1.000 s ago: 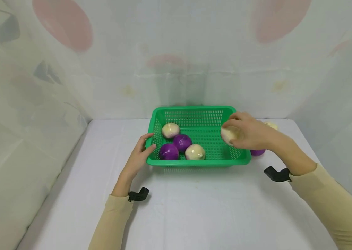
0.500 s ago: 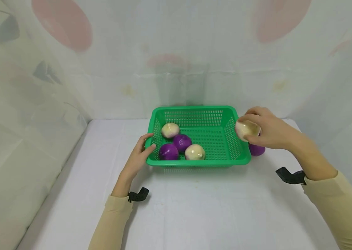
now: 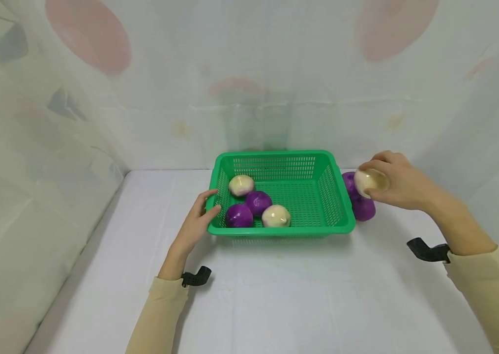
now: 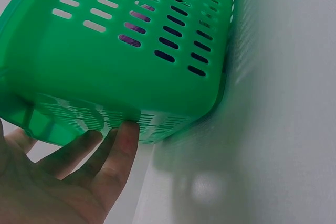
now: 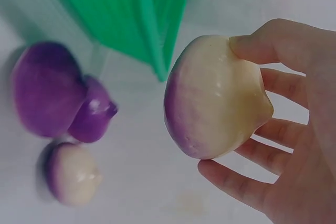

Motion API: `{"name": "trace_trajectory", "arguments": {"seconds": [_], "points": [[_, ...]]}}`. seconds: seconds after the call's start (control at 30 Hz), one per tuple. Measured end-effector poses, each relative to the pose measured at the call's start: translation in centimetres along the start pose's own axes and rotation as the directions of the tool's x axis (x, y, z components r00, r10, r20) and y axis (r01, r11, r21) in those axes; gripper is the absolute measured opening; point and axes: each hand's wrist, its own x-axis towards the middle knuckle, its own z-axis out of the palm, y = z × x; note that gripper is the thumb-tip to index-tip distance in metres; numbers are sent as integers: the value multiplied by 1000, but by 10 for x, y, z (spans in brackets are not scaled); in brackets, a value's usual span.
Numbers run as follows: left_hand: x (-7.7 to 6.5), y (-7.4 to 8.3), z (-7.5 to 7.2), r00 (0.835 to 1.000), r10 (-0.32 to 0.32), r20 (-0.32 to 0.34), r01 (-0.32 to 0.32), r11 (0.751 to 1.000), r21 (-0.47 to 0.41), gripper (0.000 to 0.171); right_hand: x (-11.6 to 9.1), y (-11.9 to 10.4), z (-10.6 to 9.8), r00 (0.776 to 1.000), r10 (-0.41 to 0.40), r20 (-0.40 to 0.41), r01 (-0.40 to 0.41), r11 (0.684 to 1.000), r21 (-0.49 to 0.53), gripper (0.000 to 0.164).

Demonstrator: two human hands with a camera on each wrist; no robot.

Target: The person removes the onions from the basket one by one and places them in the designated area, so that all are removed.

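Observation:
My right hand (image 3: 401, 183) pinches a glossy white turnip (image 5: 215, 98) with a purple crown, its thumb on one side and fingers on the other. It is beyond the basket's right end. Beside it lie purple turnips (image 3: 364, 209) and, in the right wrist view, another white-and-purple turnip (image 5: 73, 174), which the hand hides in the head view. My left hand (image 3: 193, 221) holds the left end of a green slotted basket (image 3: 276, 230), thumb and index finger over the rim, other fingers along the outer wall. Inside are white turnips (image 3: 241, 186) and purple turnips (image 3: 258, 203).
A white-covered table (image 3: 276, 300) carries everything. Behind it hangs a pale patterned sheet (image 3: 249, 118), with more sheeting (image 3: 41, 196) along the left side. Each wrist wears a black camera mount (image 3: 197, 276).
My right hand has moved right with the turnip, from over the basket's right end to beyond its rim, uncovering purple turnips there. The left hand has stayed at the basket.

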Motion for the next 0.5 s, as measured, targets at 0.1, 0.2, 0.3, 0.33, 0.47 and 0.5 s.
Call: {"name": "trace_trajectory", "arguments": {"seconds": [0.1, 0.2, 0.3, 0.33, 0.47, 0.5], "points": [[0, -1, 0, 1000, 2, -1, -2, 1000, 2, 56, -2, 10, 0, 999, 36, 10, -36, 999, -4, 42], [0, -1, -1, 1000, 3, 0, -3, 1000, 7, 56, -3, 20, 1, 998, 53, 19, -53, 998, -17, 43], [0, -2, -1, 1000, 7, 1, -7, 1000, 9, 56, -4, 28, 2, 997, 69, 28, -68, 997, -33, 44], [0, -2, -1, 1000, 6, 0, -6, 1000, 9, 56, -4, 31, 3, 997, 74, 31, -73, 997, -34, 45], [-1, -1, -1, 1000, 15, -5, -15, 1000, 13, 56, -6, 44, 6, 993, 106, 56, -104, 994, -35, 47], [-1, -1, -1, 1000, 16, -8, -16, 1000, 14, 56, -6, 48, 7, 992, 113, 64, -111, 993, -38, 48]]}}
